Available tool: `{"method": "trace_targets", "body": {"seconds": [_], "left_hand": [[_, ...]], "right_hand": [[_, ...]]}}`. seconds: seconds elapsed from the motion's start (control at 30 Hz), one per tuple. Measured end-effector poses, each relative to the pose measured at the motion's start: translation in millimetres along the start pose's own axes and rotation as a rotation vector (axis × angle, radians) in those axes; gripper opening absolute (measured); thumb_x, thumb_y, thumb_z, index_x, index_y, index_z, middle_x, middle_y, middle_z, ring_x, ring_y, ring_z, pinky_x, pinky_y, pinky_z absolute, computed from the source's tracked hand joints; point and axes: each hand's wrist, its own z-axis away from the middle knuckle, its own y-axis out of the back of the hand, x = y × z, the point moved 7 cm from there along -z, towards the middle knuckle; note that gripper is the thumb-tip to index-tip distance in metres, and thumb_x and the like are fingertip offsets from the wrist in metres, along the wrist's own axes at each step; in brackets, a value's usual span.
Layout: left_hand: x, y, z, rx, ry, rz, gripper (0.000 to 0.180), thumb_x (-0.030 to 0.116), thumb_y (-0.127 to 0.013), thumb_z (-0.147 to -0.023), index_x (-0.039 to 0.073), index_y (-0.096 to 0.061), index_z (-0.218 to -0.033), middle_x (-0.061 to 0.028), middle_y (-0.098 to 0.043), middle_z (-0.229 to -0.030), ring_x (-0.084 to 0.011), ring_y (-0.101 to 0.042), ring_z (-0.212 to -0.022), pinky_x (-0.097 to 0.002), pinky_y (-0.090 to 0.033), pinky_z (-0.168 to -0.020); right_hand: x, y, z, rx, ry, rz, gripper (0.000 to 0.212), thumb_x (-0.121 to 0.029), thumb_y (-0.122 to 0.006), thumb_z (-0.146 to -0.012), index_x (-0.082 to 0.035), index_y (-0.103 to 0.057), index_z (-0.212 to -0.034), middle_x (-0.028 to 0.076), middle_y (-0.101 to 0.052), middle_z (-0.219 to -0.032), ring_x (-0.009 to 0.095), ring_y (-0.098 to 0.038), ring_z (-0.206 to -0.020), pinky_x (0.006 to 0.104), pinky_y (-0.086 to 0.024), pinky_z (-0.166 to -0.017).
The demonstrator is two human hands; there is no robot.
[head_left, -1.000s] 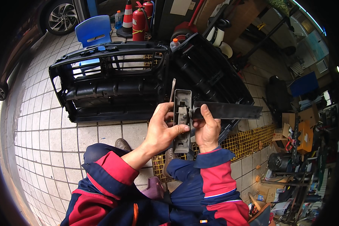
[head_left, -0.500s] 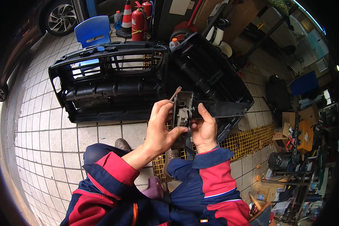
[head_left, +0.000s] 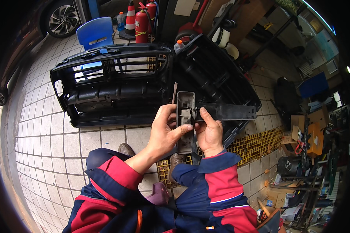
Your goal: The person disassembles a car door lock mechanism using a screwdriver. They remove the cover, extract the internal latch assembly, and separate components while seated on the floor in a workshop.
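Both hands are at a narrow black plastic housing (head_left: 186, 146) with a small grey mechanism (head_left: 186, 115) in its middle. My left hand (head_left: 161, 130) grips it from the left, thumb laid across its face. A thin flat-tipped screwdriver blade (head_left: 175, 91) sticks up between that hand and the housing; its handle is hidden. My right hand (head_left: 210, 136) is closed at the housing's right side, thumb at the inner end of a long flat black slat (head_left: 233, 112). The slat points right, and whether it is joined to the housing cannot be made out.
Ahead on the tiles lie a large black plastic frame (head_left: 116, 91) and a second black frame (head_left: 200, 73). Behind them are a blue chair (head_left: 95, 32), traffic cone (head_left: 130, 19) and fire extinguisher (head_left: 141, 24). Yellow grating (head_left: 256, 144) and cluttered boxes (head_left: 295, 130) lie right.
The housing has turned from tilted to nearly upright, its face now more toward me. The screwdriver blade has swung more upright and left. Both hands keep their hold.
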Motion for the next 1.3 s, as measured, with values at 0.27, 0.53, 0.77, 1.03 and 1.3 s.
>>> {"method": "trace_targets", "body": {"seconds": [0.27,0.53,0.77,1.03,1.3], "left_hand": [[-31,2,1,-0.015,0.238,0.287,0.046,0.022,-0.074,-0.105,0.000,-0.058,-0.142,-0.0044,-0.071,-0.117,-0.0096,-0.065,-0.102,-0.0286,-0.054,-0.091],[-38,-2,3,-0.069,0.269,0.406,0.055,0.035,-0.074,-0.104,0.003,-0.058,-0.145,0.0013,-0.070,-0.113,-0.0060,-0.062,-0.093,-0.0226,-0.052,-0.080],[-39,-5,6,-0.082,0.400,0.542,0.045,0.039,-0.071,-0.106,0.007,-0.062,-0.136,0.0049,-0.069,-0.109,-0.0027,-0.061,-0.084,-0.0191,-0.050,-0.068],[-37,-10,11,-0.191,0.518,0.645,0.046,0.049,-0.061,-0.108,0.006,-0.069,-0.122,-0.0006,-0.074,-0.098,-0.0090,-0.069,-0.080,-0.0262,-0.059,-0.071],[-45,-13,18,-0.255,0.747,0.768,0.055,0.050,-0.056,-0.110,-0.002,-0.066,-0.126,-0.0186,-0.077,-0.101,-0.0371,-0.079,-0.092,-0.0470,-0.068,-0.083]], "right_hand": [[-8,-6,3,-0.056,0.172,0.178,0.003,-0.009,-0.079,-0.098,-0.007,-0.078,-0.101,0.001,-0.077,-0.097,0.011,-0.071,-0.084,0.0245,-0.053,-0.066],[-20,-11,5,-0.146,0.334,0.281,0.012,-0.007,-0.080,-0.096,-0.012,-0.075,-0.106,-0.005,-0.072,-0.096,0.004,-0.061,-0.078,0.0201,-0.045,-0.062],[-30,-14,8,-0.199,0.430,0.437,0.011,-0.008,-0.083,-0.094,-0.009,-0.076,-0.103,-0.004,-0.072,-0.095,0.005,-0.059,-0.074,0.0222,-0.044,-0.062],[-45,-22,12,-0.267,0.558,0.733,0.013,-0.007,-0.084,-0.092,-0.001,-0.076,-0.101,0.002,-0.075,-0.096,0.014,-0.070,-0.088,0.0299,-0.056,-0.083],[-54,-38,24,-0.488,0.558,0.692,0.015,0.002,-0.082,-0.089,0.000,-0.079,-0.103,0.005,-0.072,-0.101,0.016,-0.069,-0.096,0.0302,-0.056,-0.089]]}}
